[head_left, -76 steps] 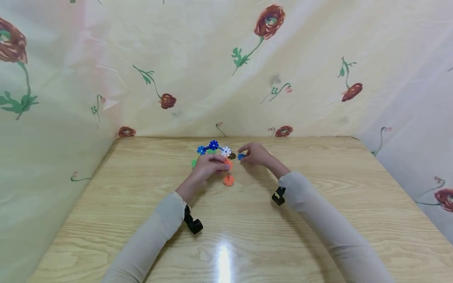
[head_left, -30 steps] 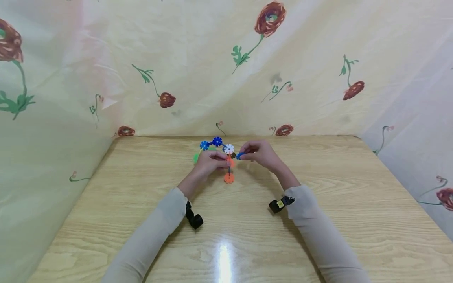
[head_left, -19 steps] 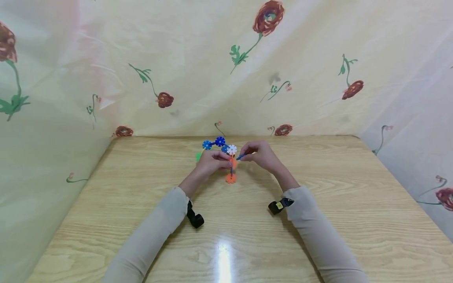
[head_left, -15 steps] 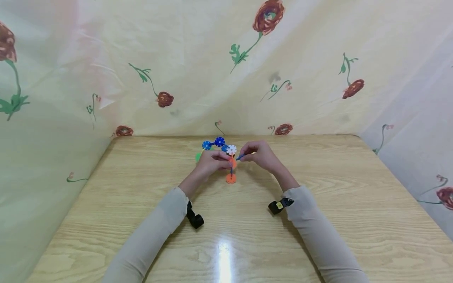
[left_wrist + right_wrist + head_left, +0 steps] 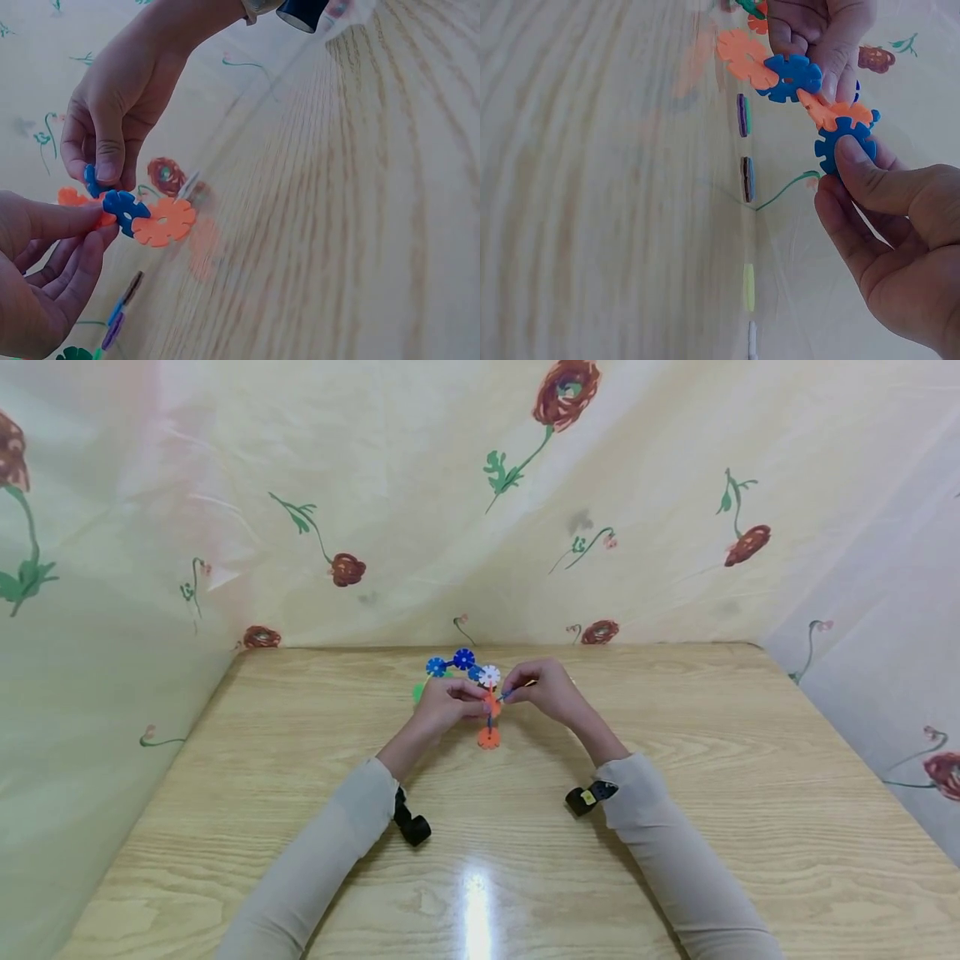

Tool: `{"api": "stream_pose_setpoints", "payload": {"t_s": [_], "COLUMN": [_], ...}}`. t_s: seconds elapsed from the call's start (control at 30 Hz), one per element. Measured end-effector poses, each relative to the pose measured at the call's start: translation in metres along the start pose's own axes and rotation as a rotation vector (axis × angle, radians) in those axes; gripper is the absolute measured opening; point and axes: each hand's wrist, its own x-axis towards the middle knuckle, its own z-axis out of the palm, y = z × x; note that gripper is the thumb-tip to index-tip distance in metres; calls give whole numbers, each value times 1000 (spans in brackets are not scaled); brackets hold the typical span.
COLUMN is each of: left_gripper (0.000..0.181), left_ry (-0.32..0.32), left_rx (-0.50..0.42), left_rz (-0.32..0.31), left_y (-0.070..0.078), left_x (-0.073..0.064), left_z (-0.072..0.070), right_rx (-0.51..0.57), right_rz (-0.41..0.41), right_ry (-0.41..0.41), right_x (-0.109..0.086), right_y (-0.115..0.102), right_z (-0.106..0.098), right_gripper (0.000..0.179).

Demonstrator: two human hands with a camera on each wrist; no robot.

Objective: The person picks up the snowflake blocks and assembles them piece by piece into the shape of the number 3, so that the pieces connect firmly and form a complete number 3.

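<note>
We look down on a wooden bench [image 5: 675, 718]; with ourselves at six o'clock, a string of notched toy discs [image 5: 791, 81] is held up near twelve. The left hand [image 5: 447, 700], on the string's nine o'clock side, pinches it around an orange disc [image 5: 493, 707]; the right hand [image 5: 550, 689], at three o'clock, pinches a blue disc [image 5: 844, 127] between thumb and fingers. From the orange disc, a second orange disc [image 5: 489, 740] is at six, a white disc [image 5: 490, 676] at twelve and a dark blue disc [image 5: 464, 658] at eleven. A green disc [image 5: 417, 693] towards nine is partly hidden, so we cannot say whether it is linked.

As we judge it, a good run is already joined and the blue disc is being added: its rim overlaps orange, but we cannot tell whether the slots have locked. Some pieces seem unused: in the right wrist view, from the blue disc, a purple piece [image 5: 742, 115] and a brown piece [image 5: 745, 180] lie towards nine, a yellow piece [image 5: 748, 287] and a white piece [image 5: 752, 341] towards seven.
</note>
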Motion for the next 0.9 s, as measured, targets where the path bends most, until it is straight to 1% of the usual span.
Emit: {"api": "stream_pose_setpoints", "payload": {"t_s": [0.1,0.27,0.5,0.63,0.73,0.83,0.9], "left_gripper": [12,10,8,9,10,11,11], "left_ry": [5,5,19,18,10,4,1], "left_rx": [8,-12,-39,-43,-39,-41,-45], "left_rz": [3,17,21,12,4,-6,-14], "left_y": [1,3,4,5,6,6,6], "left_x": [-1,-3,-3,-3,-4,-4,-3], "left_z": [0,0,0,0,1,0,-1], "right_rx": [-7,-8,1,13,17,-2,-26], "right_rz": [10,36,13,9,-2,-8,-7], "right_ry": [22,57,83,66,34,-2,-24], "right_x": [0,0,-1,-1,-1,0,0], "right_y": [-2,-5,-9,-9,-7,-5,-5], "right_z": [2,6,11,10,8,4,1], "right_gripper": [8,8,8,8,6,7,12]}}
